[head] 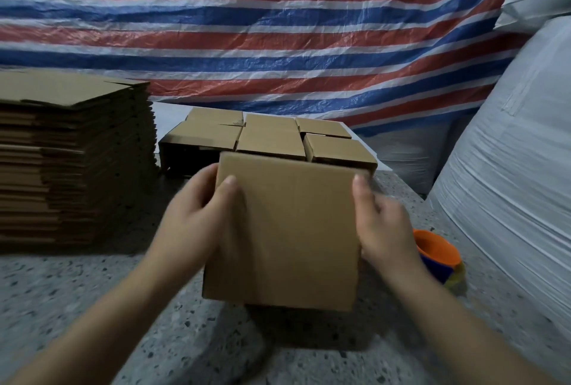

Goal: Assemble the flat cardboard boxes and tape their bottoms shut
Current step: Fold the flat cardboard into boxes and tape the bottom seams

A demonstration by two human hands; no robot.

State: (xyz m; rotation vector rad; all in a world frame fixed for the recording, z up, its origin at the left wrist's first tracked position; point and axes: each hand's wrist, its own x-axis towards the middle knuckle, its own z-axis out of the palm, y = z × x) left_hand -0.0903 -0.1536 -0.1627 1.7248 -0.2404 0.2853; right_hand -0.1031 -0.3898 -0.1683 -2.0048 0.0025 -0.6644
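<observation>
The plain brown corrugated cardboard box (287, 230) is held above the speckled grey stone surface (92, 292), its broad face toward the camera. The left hand (197, 208) grips its left edge, thumb on the face; the right hand (380, 224) grips the right edge likewise. Empty and thin-walled, it should be light yet easily crushed or skewed, so holding opposite edges near the folds seems soundest. Finished brown cardboard boxes (268, 137) sit behind, a tall stack of flat brown cardboard blanks (68, 156) to the left.

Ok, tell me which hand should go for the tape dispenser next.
Probably the right hand: the orange tape dispenser sits just beside it on the table, while the left hand grips the box on the far side.
</observation>
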